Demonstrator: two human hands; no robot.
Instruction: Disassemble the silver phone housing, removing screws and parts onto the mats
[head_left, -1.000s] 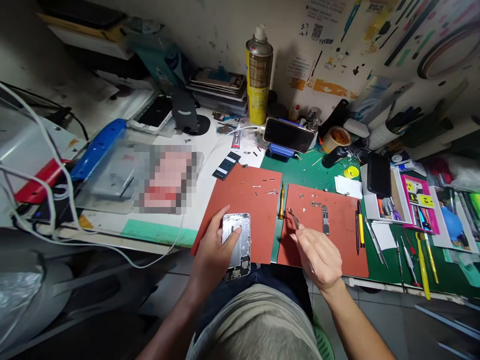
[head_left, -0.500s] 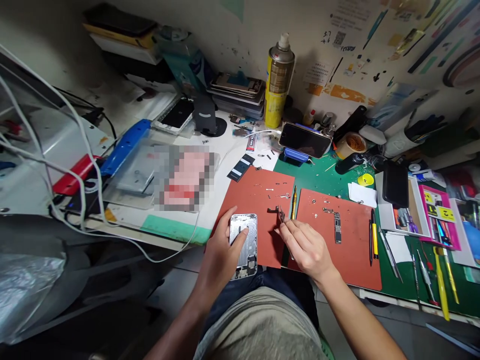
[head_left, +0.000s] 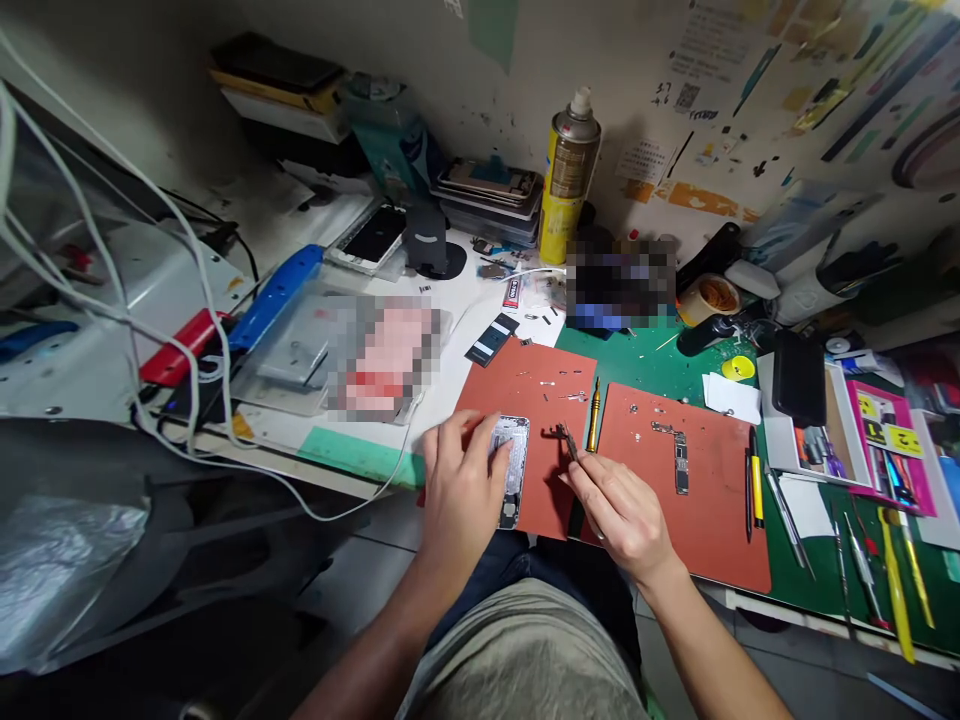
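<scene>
My left hand (head_left: 465, 472) is closed over the left side of an opened silver phone housing (head_left: 516, 460), covering much of it. The metal inside of the housing faces up, over the near edge of the left red-brown mat (head_left: 544, 500). In my right hand (head_left: 628, 515) are dark tweezers (head_left: 573, 446), pinched between thumb and fingers. Their tips are at a small dark part (head_left: 556, 432), perhaps a flex cable, above the same mat. A gold-handled screwdriver (head_left: 595, 415) lies between the two mats, just beyond my right hand.
An L-shaped circuit board (head_left: 681, 462) rests on the right mat (head_left: 716, 530). Several pens, tweezers and screwdrivers lie further right, beside a white box (head_left: 829, 460). A yellow spray can (head_left: 568, 180) stands at the back. White cables (head_left: 191, 300) hang on the left.
My left hand has shifted over the housing's left side, and the housing sits slightly farther forward. My right hand still holds the tweezers at the small dark part. The view has turned slightly.
</scene>
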